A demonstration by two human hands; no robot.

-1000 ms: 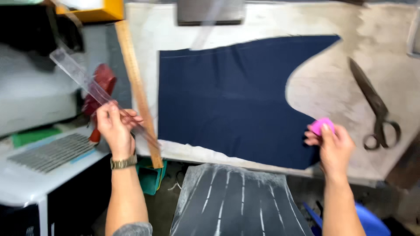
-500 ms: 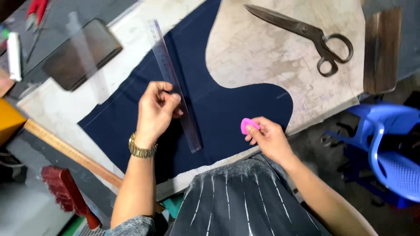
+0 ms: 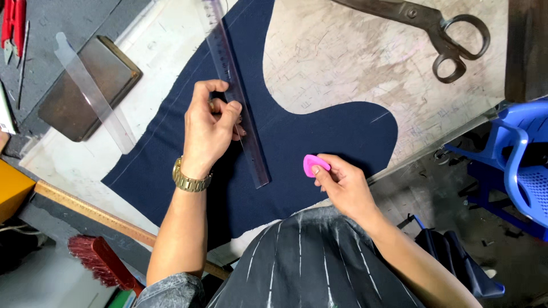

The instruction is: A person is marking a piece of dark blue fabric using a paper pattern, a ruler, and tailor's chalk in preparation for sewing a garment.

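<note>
Head view: left hand (image 3: 210,128) pins ruler (image 3: 237,97) beside fabric's (image 3: 319,137) edge.

I'm seeing the scuffed desk (image 3: 354,68) carrying navy cloth (image 3: 297,137) mid-frame, scissors (image 3: 434,28) upper right, a dark block (image 3: 85,85) upper left.
</note>
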